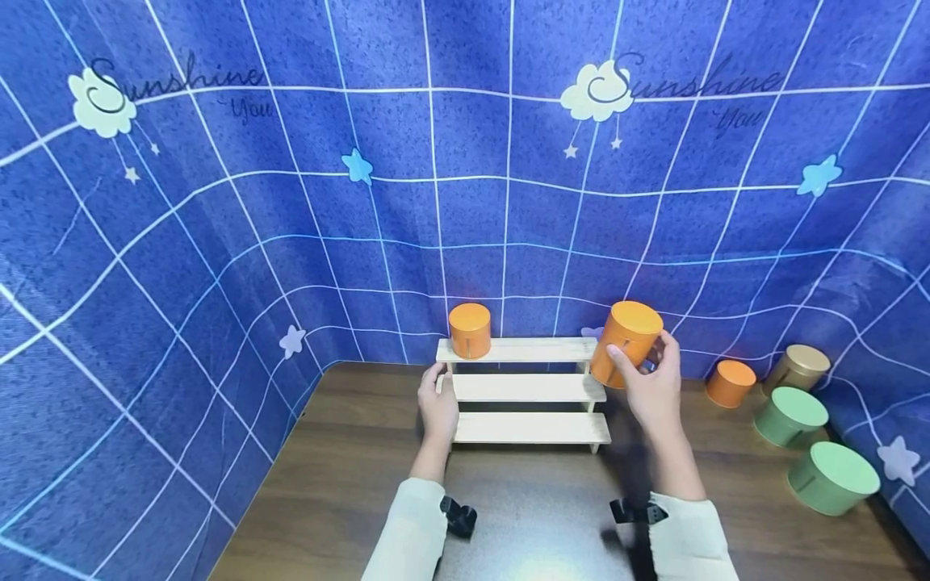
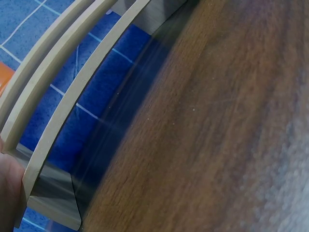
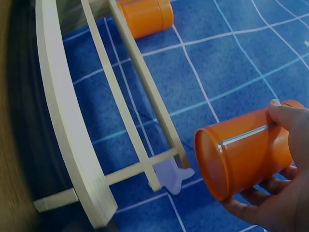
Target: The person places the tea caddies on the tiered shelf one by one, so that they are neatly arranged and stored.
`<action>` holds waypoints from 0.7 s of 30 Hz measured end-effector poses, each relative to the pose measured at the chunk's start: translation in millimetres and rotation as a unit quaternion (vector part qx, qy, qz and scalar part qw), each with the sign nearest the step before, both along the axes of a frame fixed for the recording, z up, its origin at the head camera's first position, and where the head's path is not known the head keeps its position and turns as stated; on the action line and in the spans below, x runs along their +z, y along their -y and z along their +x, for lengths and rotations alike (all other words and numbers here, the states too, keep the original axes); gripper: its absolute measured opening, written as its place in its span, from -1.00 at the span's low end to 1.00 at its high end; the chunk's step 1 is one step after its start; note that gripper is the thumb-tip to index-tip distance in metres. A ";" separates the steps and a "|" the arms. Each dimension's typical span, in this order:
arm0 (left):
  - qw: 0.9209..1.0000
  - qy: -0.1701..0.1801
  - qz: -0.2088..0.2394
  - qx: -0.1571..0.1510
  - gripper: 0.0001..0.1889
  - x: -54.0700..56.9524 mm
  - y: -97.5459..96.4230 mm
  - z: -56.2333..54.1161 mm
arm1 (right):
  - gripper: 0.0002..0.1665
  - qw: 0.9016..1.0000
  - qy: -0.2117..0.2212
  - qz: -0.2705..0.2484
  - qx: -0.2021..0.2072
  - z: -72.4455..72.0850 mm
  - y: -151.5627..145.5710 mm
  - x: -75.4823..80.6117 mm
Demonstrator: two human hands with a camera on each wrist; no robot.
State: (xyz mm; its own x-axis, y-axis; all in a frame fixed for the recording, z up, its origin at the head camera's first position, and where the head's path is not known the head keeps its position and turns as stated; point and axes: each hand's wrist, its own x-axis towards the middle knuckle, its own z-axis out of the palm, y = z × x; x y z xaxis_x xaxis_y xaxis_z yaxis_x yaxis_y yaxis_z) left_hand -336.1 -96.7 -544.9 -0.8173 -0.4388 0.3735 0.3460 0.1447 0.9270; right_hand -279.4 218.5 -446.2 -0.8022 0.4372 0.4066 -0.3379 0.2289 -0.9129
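A three-tier wooden stand (image 1: pixel 530 428) stands on the brown table. On the left of its top tier sits a short orange canister (image 1: pixel 470 331), also visible as an orange canister (image 3: pixel 147 18) in the right wrist view. My left hand (image 1: pixel 439 407) holds the stand's left end beside the middle tier; only part of the left hand (image 2: pixel 10 188) shows in the left wrist view. My right hand (image 1: pixel 654 391) grips a taller orange canister (image 1: pixel 630 339), thumb on the near side and fingers beyond. This canister (image 3: pixel 246 150) is tilted, off the stand's right end.
At the table's right are a small orange canister (image 1: pixel 731 383), a gold canister (image 1: pixel 798 369) and two green canisters, one farther back (image 1: pixel 790 415) and one nearer (image 1: pixel 833 478). A blue gridded curtain (image 1: pixel 472 202) hangs behind the table (image 1: pixel 349 468).
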 end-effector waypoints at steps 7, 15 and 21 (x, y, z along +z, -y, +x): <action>1.000 0.008 0.002 0.001 -0.72 1.0 1.3 -0.3 | -0.09 0.998 0.000 -0.007 0.067 16.6 24.9 21.7; 1.000 0.012 -0.007 0.006 -0.72 1.7 0.3 1.0 | -0.06 0.994 -0.009 0.012 0.110 19.4 40.8 23.3; 1.000 -0.001 -0.006 0.008 -0.73 0.7 0.1 0.5 | -0.01 0.992 -0.002 0.018 0.123 12.0 45.4 14.0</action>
State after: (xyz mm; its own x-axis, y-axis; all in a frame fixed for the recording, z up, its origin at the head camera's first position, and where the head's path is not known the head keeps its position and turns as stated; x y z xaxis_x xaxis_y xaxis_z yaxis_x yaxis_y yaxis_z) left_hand -335.6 -96.7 -544.2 -0.8090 -0.4474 0.3811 0.3459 0.1618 0.9242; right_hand -267.4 173.0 -432.2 -0.8813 0.2142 0.4212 -0.3905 0.1721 -0.9044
